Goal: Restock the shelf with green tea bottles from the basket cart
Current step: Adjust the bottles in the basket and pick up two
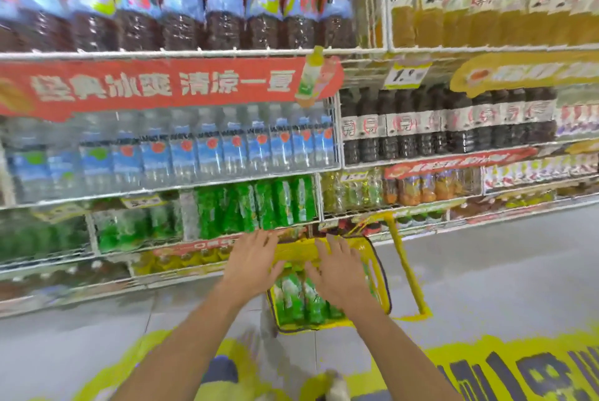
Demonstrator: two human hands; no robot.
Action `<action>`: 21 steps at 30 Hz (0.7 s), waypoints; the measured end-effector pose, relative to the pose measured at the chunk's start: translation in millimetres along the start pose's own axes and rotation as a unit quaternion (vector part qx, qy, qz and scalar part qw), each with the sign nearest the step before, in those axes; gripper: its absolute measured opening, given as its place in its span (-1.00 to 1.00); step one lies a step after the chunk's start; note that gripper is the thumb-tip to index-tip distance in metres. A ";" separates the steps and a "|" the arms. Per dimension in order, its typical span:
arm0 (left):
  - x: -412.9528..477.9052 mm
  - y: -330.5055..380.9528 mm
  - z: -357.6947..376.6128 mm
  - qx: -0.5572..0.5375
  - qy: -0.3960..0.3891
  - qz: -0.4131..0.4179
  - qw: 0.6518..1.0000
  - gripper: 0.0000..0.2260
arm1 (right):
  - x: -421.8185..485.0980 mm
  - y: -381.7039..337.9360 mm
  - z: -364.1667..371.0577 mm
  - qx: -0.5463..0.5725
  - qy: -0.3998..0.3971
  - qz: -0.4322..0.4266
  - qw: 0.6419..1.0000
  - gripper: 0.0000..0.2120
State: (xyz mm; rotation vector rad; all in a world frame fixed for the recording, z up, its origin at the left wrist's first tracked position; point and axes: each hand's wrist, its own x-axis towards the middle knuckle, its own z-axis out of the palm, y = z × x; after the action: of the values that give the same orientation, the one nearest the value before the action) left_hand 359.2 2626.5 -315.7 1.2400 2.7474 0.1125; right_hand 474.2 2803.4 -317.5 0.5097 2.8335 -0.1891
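Observation:
A yellow basket cart [379, 274] stands on the floor in front of the shelves, with several green tea bottles [298, 300] lying inside. My left hand [252, 261] hovers over the basket's left rim, fingers spread and empty. My right hand [340, 271] is spread above the bottles in the basket and holds nothing. A row of green tea bottles [259, 206] stands upright on the shelf just beyond the basket. The view is blurred by motion.
Water bottles [181, 151] fill the shelf above the green tea, dark drinks [421, 128] sit to the right. The basket's yellow pull handle [405, 271] slants out to the right. Grey floor with yellow markings [505, 368] lies near me.

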 end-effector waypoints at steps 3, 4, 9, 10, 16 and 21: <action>11.3 20.6 21.5 -0.006 -0.021 -0.048 0.999 -0.39 | 19.3 24.0 6.5 -0.003 -0.008 -0.035 0.999 -0.33; 15.8 28.3 29.0 -0.007 -0.034 -0.060 0.998 -0.39 | 24.3 32.4 9.9 -0.003 -0.013 -0.044 0.999 -0.33; 39.3 69.3 66.5 -0.035 -0.068 -0.105 0.991 -0.43 | 43.5 76.0 47.2 0.017 -0.043 -0.063 0.997 -0.25; 40.9 75.8 77.4 -0.045 -0.075 -0.114 0.990 -0.44 | 46.1 84.0 60.3 0.018 -0.046 -0.066 0.997 -0.27; 41.1 94.2 169.1 -0.070 -0.124 -0.133 0.981 -0.45 | 51.1 108.7 166.2 0.016 -0.111 -0.067 0.991 -0.20; 34.7 95.1 255.2 -0.070 -0.154 -0.135 0.976 -0.46 | 59.4 107.8 255.1 0.015 -0.185 -0.058 0.981 -0.08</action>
State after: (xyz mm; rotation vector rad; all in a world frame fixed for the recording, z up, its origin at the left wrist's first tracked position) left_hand 443.7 2719.5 -559.7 0.7662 2.5535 0.0776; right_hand 516.6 2879.2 -587.1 0.2790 2.4981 -0.3146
